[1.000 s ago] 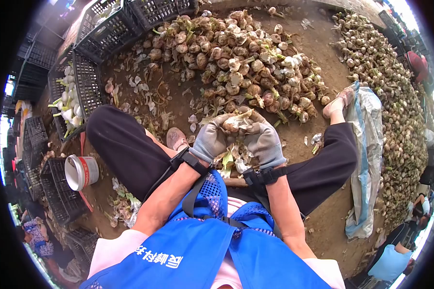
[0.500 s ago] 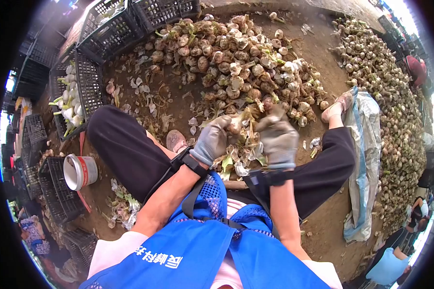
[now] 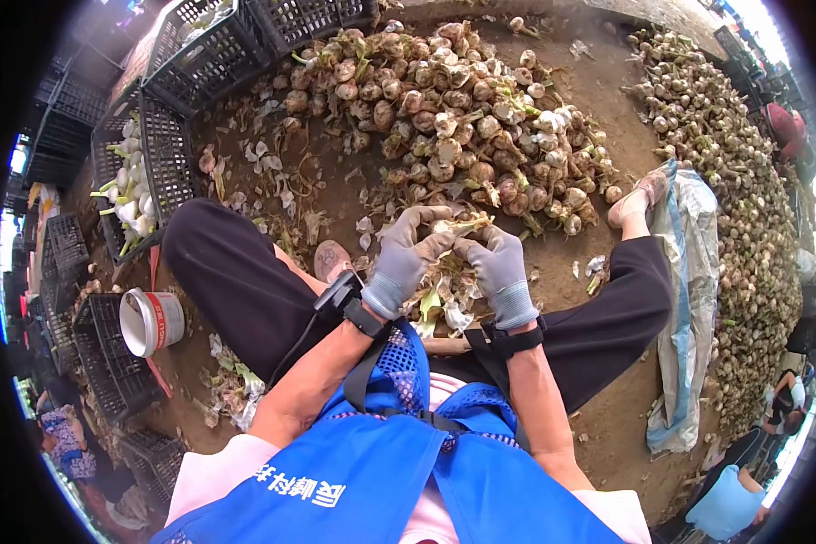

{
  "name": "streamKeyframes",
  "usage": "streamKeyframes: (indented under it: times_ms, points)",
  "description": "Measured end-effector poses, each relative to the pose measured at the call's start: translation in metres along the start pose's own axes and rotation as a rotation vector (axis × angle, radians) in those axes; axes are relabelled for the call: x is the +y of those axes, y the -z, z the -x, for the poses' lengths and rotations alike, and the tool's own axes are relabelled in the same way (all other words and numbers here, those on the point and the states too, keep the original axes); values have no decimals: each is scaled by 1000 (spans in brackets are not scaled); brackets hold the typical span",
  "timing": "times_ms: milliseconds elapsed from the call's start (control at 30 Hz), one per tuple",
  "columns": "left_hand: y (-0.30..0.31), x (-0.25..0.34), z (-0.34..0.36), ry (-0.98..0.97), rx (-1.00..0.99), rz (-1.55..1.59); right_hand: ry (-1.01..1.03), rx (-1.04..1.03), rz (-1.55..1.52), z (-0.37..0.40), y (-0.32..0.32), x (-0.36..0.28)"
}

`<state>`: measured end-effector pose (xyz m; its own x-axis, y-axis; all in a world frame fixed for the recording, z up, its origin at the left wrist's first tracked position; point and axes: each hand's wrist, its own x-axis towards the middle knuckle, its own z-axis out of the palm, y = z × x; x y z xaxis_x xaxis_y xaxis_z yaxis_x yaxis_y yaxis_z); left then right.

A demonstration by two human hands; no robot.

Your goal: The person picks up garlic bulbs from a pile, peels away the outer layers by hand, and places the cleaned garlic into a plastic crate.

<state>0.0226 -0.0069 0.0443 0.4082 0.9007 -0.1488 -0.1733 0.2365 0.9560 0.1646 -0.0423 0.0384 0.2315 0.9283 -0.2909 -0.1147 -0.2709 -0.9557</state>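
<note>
I sit on the ground with my legs spread, both hands in grey gloves. My left hand (image 3: 404, 258) and my right hand (image 3: 497, 268) grip one garlic bulb (image 3: 446, 229) between them, just above a heap of peeled skins (image 3: 444, 304) in my lap. A large pile of unpeeled garlic bulbs (image 3: 453, 109) lies on the dirt right in front of my hands.
Black plastic crates (image 3: 210, 56) stand at the far left, one holding white peeled garlic (image 3: 127, 195). A white bucket (image 3: 152, 322) lies by my left leg. A second long garlic pile (image 3: 743, 181) and a plastic sack (image 3: 694, 272) lie right. Other people work at the edges.
My right hand had pulled away upward from the bulb half a second ago; it has come back down and closed on the bulb beside my left hand.
</note>
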Motion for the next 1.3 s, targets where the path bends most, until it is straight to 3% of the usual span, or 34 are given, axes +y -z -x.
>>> streamKeyframes:
  times_ms: [67,233,333,467,567,667,733,867,933,1067,1133,1300]
  points:
    - [-1,-3,2,-23,12,-15,75,14,139,-1,2,4]
    - [-1,0,2,1,-7,63,3,39,61,1,0,5]
    - [-1,-8,0,-27,-4,7,149,87,281,2,1,4]
    - [9,-18,-5,133,-35,378,-174,-28,-412,9,8,-13]
    - [7,-17,-8,186,-11,440,-252,-41,-474,14,7,-28]
    - [4,-17,-7,59,-22,334,-232,-36,-373,10,4,-27]
    - [5,-11,-4,169,-55,365,-251,-36,-288,7,4,-23]
    - [9,-17,-2,169,-71,369,-247,-77,-201,6,4,-21]
    - [5,-13,0,273,-96,626,-264,-41,-301,8,3,-22]
    - [3,-13,-1,321,-71,669,-267,-77,-318,9,7,-22]
    - [7,-19,-2,381,-18,715,-255,-121,-478,7,8,-18]
    - [0,-9,-5,438,50,701,-251,-111,-453,7,9,-15]
